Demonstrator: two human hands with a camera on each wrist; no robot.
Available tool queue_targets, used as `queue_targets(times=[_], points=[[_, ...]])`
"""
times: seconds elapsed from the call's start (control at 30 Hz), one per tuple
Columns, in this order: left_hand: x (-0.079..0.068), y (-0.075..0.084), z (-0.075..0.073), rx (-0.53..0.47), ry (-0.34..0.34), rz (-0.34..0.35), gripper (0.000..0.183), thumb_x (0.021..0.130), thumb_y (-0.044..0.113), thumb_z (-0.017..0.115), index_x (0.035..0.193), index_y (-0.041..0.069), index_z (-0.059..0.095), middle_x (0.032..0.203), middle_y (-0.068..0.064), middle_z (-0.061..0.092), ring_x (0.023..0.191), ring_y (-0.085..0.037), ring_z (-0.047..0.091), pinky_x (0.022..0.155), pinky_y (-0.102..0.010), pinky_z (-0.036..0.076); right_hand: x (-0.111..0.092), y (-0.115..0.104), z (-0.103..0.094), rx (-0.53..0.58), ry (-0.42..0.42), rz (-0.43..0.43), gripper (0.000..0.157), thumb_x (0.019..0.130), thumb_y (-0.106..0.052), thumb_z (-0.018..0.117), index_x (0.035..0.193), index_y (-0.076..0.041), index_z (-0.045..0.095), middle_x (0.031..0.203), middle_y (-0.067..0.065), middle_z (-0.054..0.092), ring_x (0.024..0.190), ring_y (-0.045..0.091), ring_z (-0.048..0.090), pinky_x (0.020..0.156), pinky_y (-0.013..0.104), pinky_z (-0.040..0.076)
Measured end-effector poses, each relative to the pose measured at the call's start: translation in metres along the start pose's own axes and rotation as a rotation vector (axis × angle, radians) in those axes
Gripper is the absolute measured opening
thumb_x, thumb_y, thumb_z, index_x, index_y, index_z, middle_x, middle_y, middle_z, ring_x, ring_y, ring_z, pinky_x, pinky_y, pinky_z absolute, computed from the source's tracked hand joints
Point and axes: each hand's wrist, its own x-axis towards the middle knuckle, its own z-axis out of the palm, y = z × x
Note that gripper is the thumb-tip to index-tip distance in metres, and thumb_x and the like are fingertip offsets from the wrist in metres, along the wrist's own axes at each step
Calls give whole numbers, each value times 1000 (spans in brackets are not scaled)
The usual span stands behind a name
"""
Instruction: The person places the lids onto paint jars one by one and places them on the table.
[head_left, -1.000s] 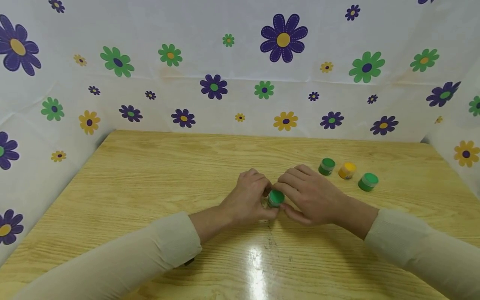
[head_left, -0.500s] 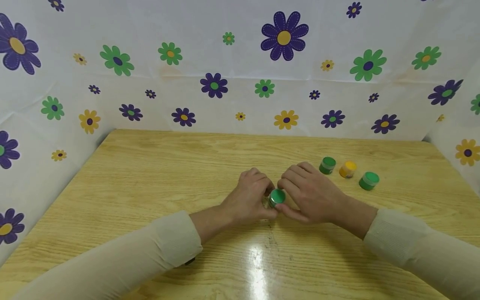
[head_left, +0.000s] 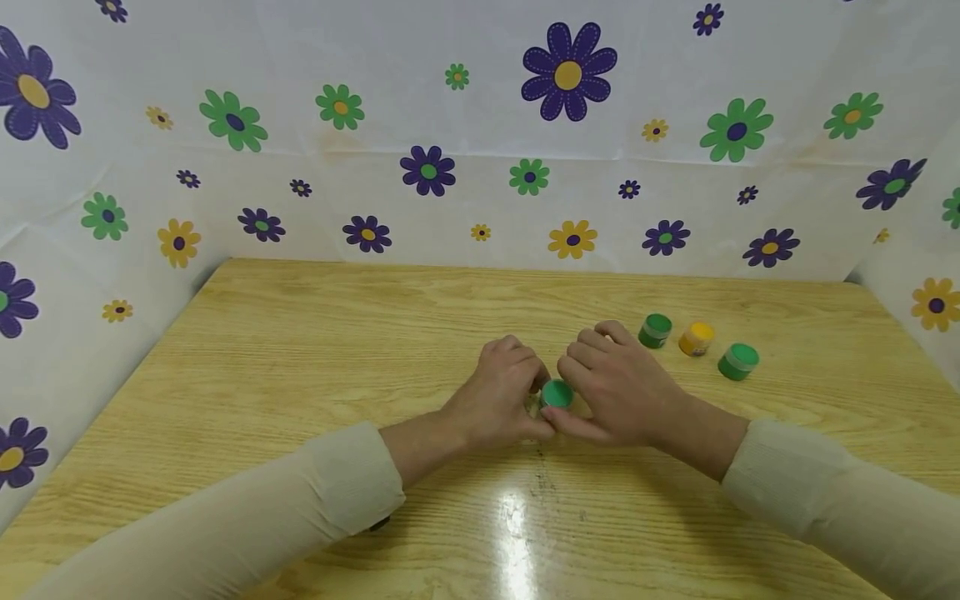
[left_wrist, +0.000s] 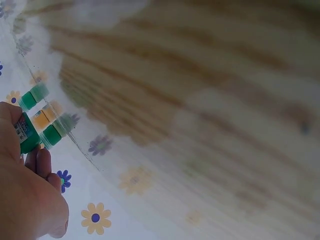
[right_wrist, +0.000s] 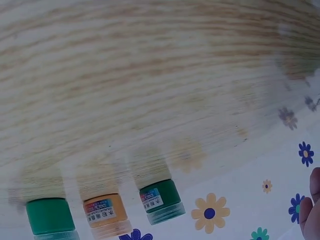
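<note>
A small paint jar [head_left: 557, 393] with a green top stands between both hands near the middle of the table. My left hand [head_left: 498, 396] holds it from the left, thumb in front and fingers behind. In the left wrist view, the labelled side of this green jar [left_wrist: 29, 135] shows between the thumb and fingers of the left hand [left_wrist: 30, 195]. From the right, my right hand [head_left: 622, 387] grips the jar's top, its thumb at the near rim and its curled fingers at the far side. Only the fingertips [right_wrist: 312, 205] of that hand appear in the right wrist view.
Right of the hands stand a dark green jar [head_left: 656, 331], a yellow-orange jar [head_left: 697, 339] and a lighter green jar [head_left: 738, 362]. A white flower-patterned cloth [head_left: 480, 125] borders the wooden table [head_left: 337, 333]. Something small and black [head_left: 379, 523] shows beneath the left sleeve.
My right hand has turned a little at the jar's top, its thumb shifting left along the near rim and its knuckles rising. The left hand stays almost still around the jar.
</note>
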Motion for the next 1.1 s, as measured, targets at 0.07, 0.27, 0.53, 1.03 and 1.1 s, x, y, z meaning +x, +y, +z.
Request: queue_targets(times=[0.07,0.27,0.53,1.03,1.1], points=[[0,0,0,6,-5,7,30,70,29,85,87,11,68,82,4,63,84,-13,46,92,-37,42,0,0,-1,-8,-22,5,65,101,-61,19,74,-12,52,66,-2,48,72,21,51,84,43,44],[0,0,0,-12,-32,-18,34,70,32,86,88,10,67,84,4,62,86,-13,46,93,-38,41,-2,3,-6,10,-56,-6,69,99,-68,20,84,-12,58,75,0,55,78,22,55,87,45,43],[0,0,0,-37,2,-11,31,74,34,82,84,10,65,81,4,62,85,-13,48,92,-37,42,-6,12,-9,121,-24,-112,44,97,-44,43,114,-11,66,100,2,64,96,23,58,92,48,42],[1,0,2,-12,18,23,28,73,32,81,83,11,66,82,4,65,85,-14,49,88,-35,43,-5,11,-6,131,7,-148,45,101,-44,37,103,-9,65,94,2,63,91,22,56,91,47,42],[1,0,1,-9,29,29,28,72,32,81,83,11,67,82,4,65,84,-14,50,88,-35,43,-5,11,-5,128,15,-140,46,101,-45,35,100,-9,65,91,1,62,90,21,56,89,46,42]])
